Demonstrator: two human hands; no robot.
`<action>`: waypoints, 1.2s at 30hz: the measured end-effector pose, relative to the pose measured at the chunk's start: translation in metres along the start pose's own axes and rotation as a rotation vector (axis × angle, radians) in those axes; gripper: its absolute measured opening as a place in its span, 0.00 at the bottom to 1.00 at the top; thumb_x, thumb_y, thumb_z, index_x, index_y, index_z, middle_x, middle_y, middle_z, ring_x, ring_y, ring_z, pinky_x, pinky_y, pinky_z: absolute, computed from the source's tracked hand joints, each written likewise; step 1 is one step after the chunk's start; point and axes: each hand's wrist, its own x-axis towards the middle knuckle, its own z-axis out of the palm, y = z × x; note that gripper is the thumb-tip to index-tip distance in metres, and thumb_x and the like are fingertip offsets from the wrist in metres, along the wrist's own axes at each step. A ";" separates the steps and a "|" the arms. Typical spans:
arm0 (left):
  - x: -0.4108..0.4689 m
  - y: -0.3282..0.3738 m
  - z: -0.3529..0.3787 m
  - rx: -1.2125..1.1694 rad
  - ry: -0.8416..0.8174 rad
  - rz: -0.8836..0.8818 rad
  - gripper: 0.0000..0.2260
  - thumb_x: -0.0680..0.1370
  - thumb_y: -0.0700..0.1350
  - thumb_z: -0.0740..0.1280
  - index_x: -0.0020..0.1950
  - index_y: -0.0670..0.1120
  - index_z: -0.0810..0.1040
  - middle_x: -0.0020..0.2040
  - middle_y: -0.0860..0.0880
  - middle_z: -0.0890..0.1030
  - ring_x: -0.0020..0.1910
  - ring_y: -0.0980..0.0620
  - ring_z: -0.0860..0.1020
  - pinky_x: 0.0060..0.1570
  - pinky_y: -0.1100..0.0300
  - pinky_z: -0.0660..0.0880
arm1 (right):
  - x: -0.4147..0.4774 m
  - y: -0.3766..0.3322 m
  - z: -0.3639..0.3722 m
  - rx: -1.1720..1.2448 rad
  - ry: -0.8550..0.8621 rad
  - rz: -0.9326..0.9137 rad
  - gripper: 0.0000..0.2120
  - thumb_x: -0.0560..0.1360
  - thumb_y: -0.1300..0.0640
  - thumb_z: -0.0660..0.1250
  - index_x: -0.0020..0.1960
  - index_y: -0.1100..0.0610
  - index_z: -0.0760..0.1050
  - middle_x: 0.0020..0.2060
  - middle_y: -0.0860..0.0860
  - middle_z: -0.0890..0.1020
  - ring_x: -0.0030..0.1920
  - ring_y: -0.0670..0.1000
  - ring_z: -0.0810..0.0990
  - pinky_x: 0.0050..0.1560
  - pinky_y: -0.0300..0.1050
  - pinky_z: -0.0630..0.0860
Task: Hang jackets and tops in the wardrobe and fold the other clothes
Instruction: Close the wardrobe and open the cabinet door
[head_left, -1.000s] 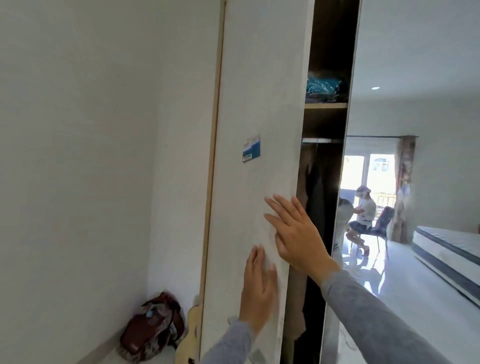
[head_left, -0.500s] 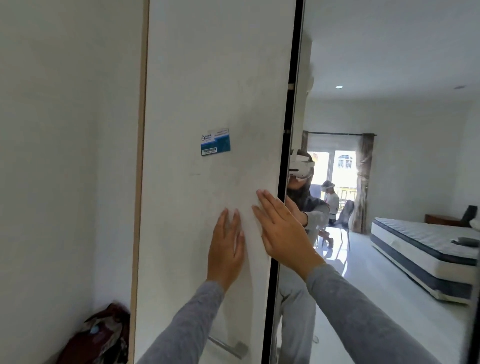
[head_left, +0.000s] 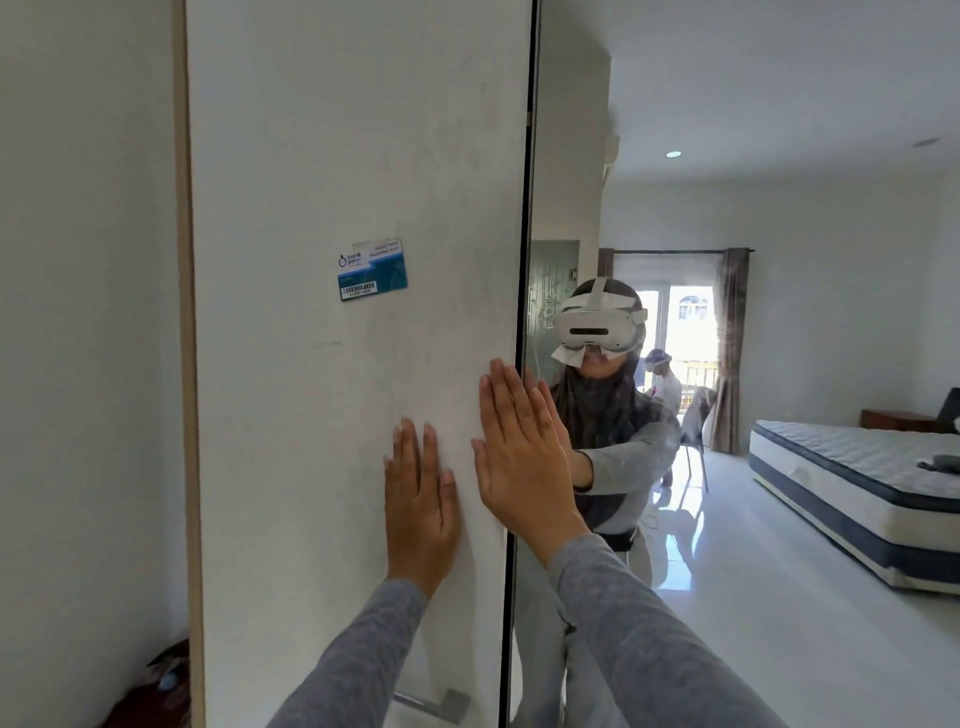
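White wardrobe door (head_left: 353, 156) under both palms: left hand (head_left: 418, 501) flat, fingers spread, grasping nothing; right hand (head_left: 519, 457) flat by mirror (head_left: 727, 519) edge. Advice: press evenly, fingers clear of seam. Clothes unseen.

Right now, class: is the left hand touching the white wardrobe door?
Touching. The head view shows the left hand pressed flat, palm and fingers, against the white wardrobe door.

- Above and left of your hands, a blue sticker (head_left: 372, 270).
- Far right of them, a mirrored mattress (head_left: 857, 483).
- Below them, a metal handle (head_left: 431, 705).
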 end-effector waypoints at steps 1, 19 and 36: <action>0.002 -0.001 0.003 0.011 -0.005 0.003 0.25 0.82 0.49 0.47 0.78 0.50 0.43 0.78 0.48 0.44 0.77 0.50 0.45 0.75 0.56 0.41 | 0.000 0.002 0.004 0.004 0.000 0.009 0.30 0.79 0.50 0.52 0.76 0.63 0.51 0.76 0.58 0.51 0.77 0.55 0.49 0.74 0.52 0.50; 0.012 -0.025 0.033 0.097 0.136 0.082 0.25 0.80 0.47 0.49 0.77 0.45 0.50 0.77 0.44 0.53 0.77 0.48 0.51 0.75 0.52 0.48 | 0.004 0.003 0.042 -0.050 0.078 0.037 0.31 0.80 0.49 0.49 0.76 0.63 0.46 0.76 0.58 0.48 0.77 0.56 0.47 0.75 0.55 0.48; 0.008 -0.039 0.006 0.212 0.024 0.113 0.24 0.82 0.49 0.45 0.77 0.41 0.49 0.77 0.41 0.51 0.77 0.47 0.47 0.75 0.51 0.48 | 0.006 -0.030 0.024 -0.067 -0.035 0.104 0.31 0.79 0.50 0.47 0.76 0.64 0.45 0.76 0.59 0.48 0.77 0.57 0.46 0.75 0.56 0.48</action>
